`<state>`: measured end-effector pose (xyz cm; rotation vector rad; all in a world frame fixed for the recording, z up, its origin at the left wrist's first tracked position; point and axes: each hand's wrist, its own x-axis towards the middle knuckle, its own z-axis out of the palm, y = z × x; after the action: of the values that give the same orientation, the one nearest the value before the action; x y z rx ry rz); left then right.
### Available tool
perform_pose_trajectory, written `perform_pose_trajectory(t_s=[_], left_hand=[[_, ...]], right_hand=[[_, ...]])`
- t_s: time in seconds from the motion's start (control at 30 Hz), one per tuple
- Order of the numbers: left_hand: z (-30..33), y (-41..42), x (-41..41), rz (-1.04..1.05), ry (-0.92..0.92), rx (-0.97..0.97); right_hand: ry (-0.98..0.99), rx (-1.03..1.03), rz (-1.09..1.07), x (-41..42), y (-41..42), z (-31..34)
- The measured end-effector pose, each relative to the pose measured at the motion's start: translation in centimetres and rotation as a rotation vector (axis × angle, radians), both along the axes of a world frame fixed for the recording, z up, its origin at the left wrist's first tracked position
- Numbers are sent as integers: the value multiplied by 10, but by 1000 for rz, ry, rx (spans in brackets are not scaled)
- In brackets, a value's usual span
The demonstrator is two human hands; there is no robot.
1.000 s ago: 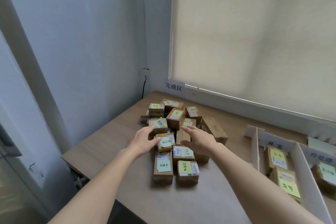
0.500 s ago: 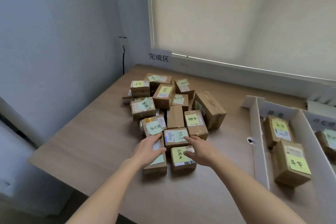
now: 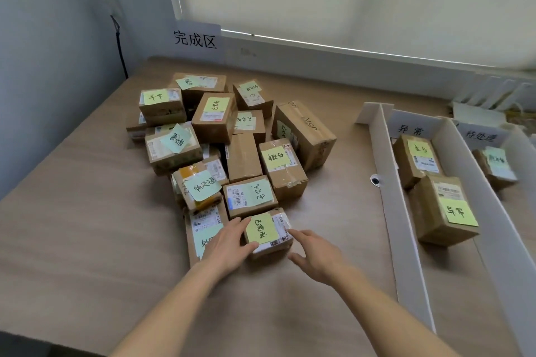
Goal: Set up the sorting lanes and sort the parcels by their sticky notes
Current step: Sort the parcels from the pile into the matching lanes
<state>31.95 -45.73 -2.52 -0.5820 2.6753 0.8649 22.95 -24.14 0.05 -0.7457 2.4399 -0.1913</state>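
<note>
Left hand [image 3: 229, 243] lies across the near-left edge of the front parcel [image 3: 268, 233], fingers fairly straight, thumb touching its front edge. Right hand [image 3: 314, 253] is just beside its right side, fingers spread, gripping nothing. That box sits at the near tip of the pile [image 3: 226, 139] on the table [image 3: 87, 211], yellow sticky note [image 3: 260, 229] on top. Looks like pickup stage; next they'd need to squeeze both sides, lift, and match the note to a lane [image 3: 388, 182] on the right.

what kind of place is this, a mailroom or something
Probably a makeshift parcel-sorting desk in an office room, not a true mailroom: a heap of cardboard parcels with sticky notes, white lane dividers with handwritten labels, and a paper wall sign under a blinded window.
</note>
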Motion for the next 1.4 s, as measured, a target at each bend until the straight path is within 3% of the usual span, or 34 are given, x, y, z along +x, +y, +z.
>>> perform_pose_trajectory(t_s=[0.57,0.87,1.1,1.27,1.4], left_hand=[[-45,13,-11,-108,4,-50],[-72,49,13,-139,106,169],[-83,62,21,-34,193,325],[-66,74,30,-7,210,306],[-13,78,26,-50,246,274]], right_hand=[[-135,-27,-136,15,-4,-53],[-158,-165,-212,27,6,-83],[-147,-259,-263,38,13,-96],[-174,-261,-188,38,24,-77],[-125,-308,-164,32,35,-27]])
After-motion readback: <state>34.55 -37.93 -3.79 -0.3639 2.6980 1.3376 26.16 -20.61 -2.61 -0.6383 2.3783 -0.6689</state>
